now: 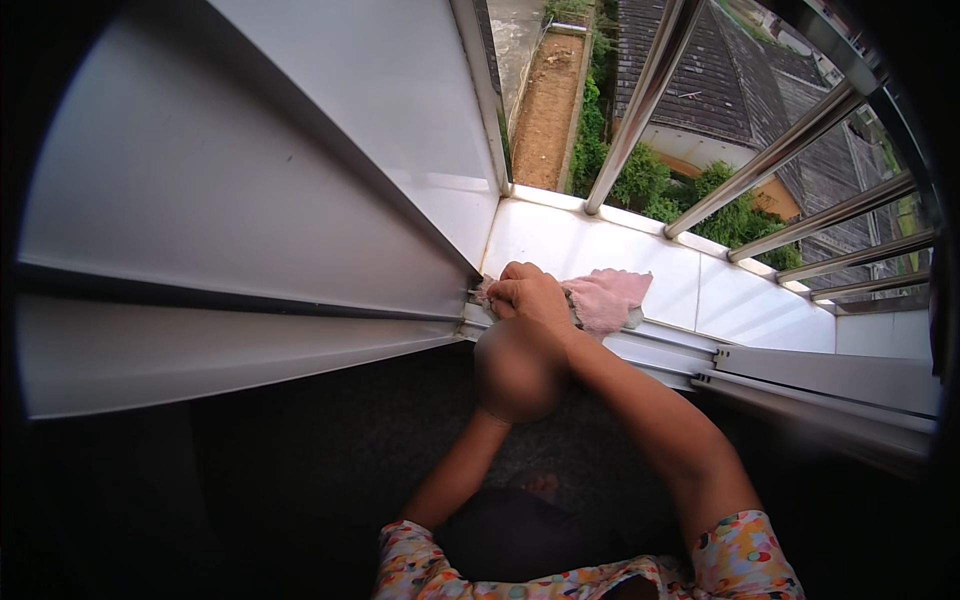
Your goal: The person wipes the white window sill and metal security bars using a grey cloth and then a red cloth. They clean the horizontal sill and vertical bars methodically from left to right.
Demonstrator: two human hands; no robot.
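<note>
My right hand (532, 295) grips a pink and grey cloth (611, 296), its fingers pressed down at the left end of the metal window track (652, 351). The loose part of the cloth spreads to the right over the track and the white tiled sill (600, 244). Below my right hand, near the track's inner edge, is my left hand (521, 369), which is blurred, so its fingers and anything in them cannot be made out.
A wide window frame (322, 315) rises on the left. Metal bars (645, 105) stand along the sill's outer edge, with roofs and greenery far below outside. Sliding sash frames (825, 379) lie to the right. A bare foot (541, 484) shows on the dark floor.
</note>
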